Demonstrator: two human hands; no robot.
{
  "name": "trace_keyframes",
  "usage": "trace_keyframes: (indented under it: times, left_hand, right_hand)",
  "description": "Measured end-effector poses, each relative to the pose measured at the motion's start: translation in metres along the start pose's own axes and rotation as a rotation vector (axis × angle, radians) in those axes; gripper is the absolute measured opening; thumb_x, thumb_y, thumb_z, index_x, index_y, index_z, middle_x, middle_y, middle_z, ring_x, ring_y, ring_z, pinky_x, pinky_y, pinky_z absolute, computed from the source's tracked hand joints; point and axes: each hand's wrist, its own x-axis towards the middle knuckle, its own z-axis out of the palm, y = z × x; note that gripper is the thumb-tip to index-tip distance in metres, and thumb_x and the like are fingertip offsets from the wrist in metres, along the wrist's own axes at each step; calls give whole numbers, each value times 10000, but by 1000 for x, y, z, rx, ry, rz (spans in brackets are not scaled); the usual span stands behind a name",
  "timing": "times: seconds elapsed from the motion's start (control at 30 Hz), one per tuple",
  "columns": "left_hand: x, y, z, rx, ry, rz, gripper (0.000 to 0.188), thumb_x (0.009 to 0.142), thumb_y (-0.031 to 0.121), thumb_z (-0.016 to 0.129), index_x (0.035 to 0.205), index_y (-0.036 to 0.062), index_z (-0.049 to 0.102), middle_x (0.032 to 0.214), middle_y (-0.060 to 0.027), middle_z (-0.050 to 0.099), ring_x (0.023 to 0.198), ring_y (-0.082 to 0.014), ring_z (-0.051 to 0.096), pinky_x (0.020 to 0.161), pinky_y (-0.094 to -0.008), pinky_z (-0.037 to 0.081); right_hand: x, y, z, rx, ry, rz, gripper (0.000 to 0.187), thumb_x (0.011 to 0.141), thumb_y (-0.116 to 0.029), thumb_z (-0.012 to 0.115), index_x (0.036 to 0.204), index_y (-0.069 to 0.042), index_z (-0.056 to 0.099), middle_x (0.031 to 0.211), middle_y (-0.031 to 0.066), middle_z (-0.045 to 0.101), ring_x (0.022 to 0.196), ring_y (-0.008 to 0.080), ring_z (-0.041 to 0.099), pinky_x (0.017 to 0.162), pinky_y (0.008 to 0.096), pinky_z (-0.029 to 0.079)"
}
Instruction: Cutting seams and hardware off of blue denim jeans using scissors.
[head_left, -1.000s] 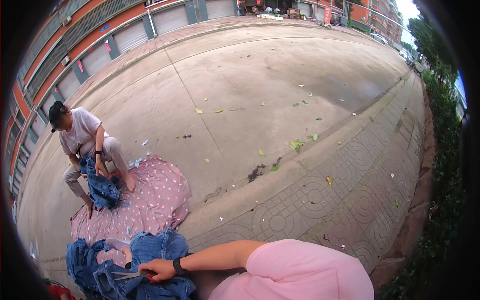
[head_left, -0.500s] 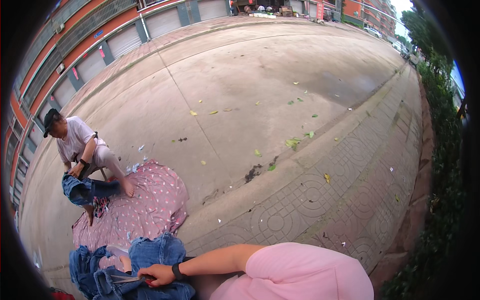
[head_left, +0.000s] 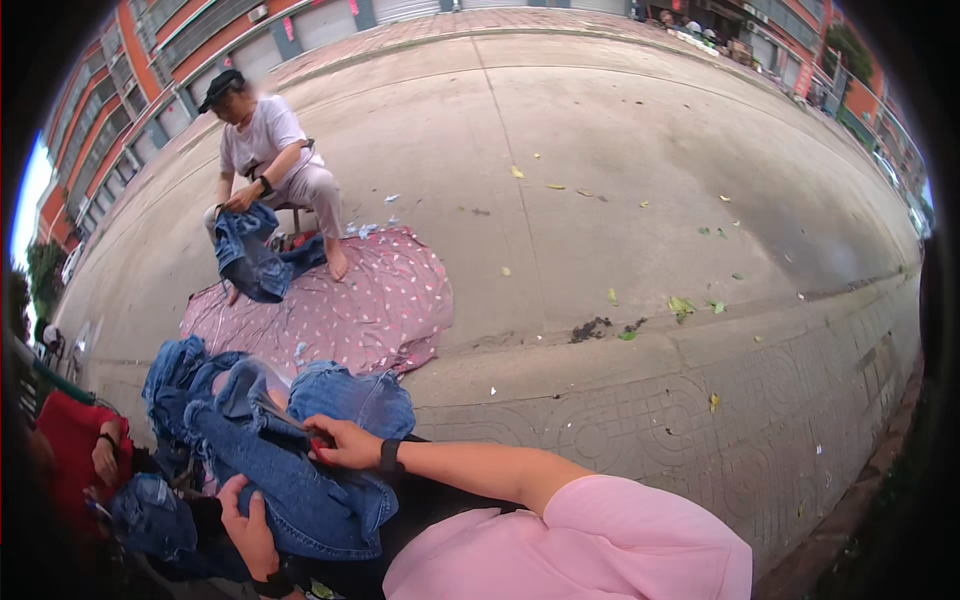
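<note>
Blue denim jeans (head_left: 265,455) with a frayed edge lie bunched across my lap. My right hand (head_left: 350,443) is closed round the red handles of a pair of scissors (head_left: 285,415). Their blades point left over the denim, partly lost among its folds. At the near left edge of the cloth, my left hand (head_left: 250,530) grips the jeans, its thumb on top. More denim (head_left: 355,395) is heaped just beyond my right hand.
A pink patterned cloth (head_left: 400,290) covers the pavement ahead. On its far side a seated person (head_left: 265,150) holds other jeans (head_left: 250,255). Another person in a red top (head_left: 75,450) is close on my left, beside more denim (head_left: 155,515). Leaves (head_left: 680,308) dot the ground.
The view has swung left and down, bringing my left hand on the denim and the person in red into sight. My right hand still holds the scissors.
</note>
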Motion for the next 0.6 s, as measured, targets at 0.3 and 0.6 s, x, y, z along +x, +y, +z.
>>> trace_keyframes:
  times: [0.3, 0.6]
  left_hand:
    - [13, 18, 23, 157, -22, 172, 282, 753, 4, 600, 1034, 3, 605, 1062, -117, 541, 1032, -254, 527, 918, -328, 394]
    - [22, 12, 43, 108, -69, 252, 283, 755, 25, 604, 1039, 34, 610, 1044, -117, 513, 1015, -271, 523, 902, -338, 409]
  right_hand:
    - [-1, -6, -9, 337, -36, 173, 383, 859, -29, 600, 1212, -29, 450, 938, 12, 563, 856, 86, 524, 765, 244, 441]
    - [-5, -18, -16, 303, 73, 216, 357, 879, -4, 558, 1213, -14, 433, 1102, 53, 574, 1029, 127, 542, 895, 258, 421]
